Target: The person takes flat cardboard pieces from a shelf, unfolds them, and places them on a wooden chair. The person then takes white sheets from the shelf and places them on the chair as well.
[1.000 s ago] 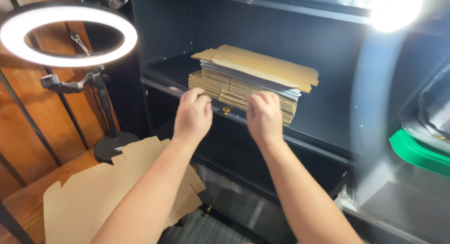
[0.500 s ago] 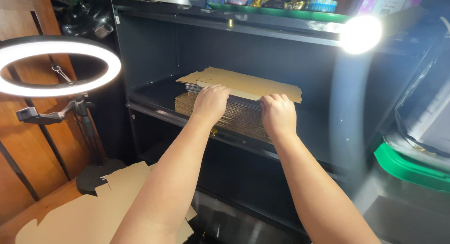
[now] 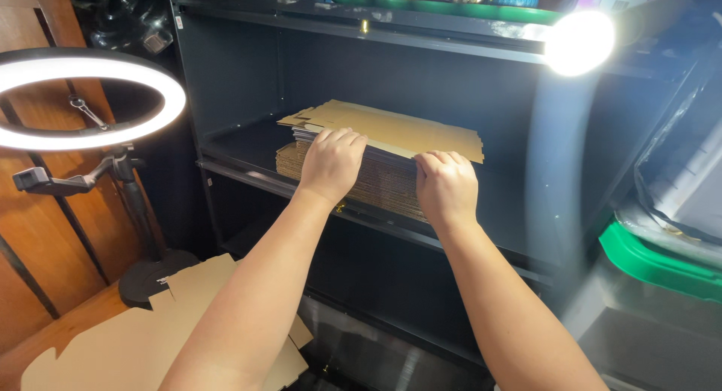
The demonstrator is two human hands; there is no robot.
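I see my left hand (image 3: 331, 165) and my right hand (image 3: 447, 188) both laid against the front of a stack of flattened cardboard boxes (image 3: 376, 162) that sits on the middle shelf (image 3: 248, 154) of a dark metal cabinet (image 3: 241, 75), toward the shelf's front edge and left of its centre. My left fingers (image 3: 342, 137) are curled over the upper front edge of the stack, close together, tips tucked under the top few sheets, which lift a little above the rest. My right fingers (image 3: 440, 159) are bent the same way, hooked onto the front edge near the stack's right corner, knuckles up. Neither hand is wrapped fully around anything; both are pressing and gripping at that edge. A lit ring light (image 3: 83, 98) on its stand is just left of the cabinet, and another flat cardboard piece (image 3: 150, 338) lies on the wooden floor below, near the stand's base.
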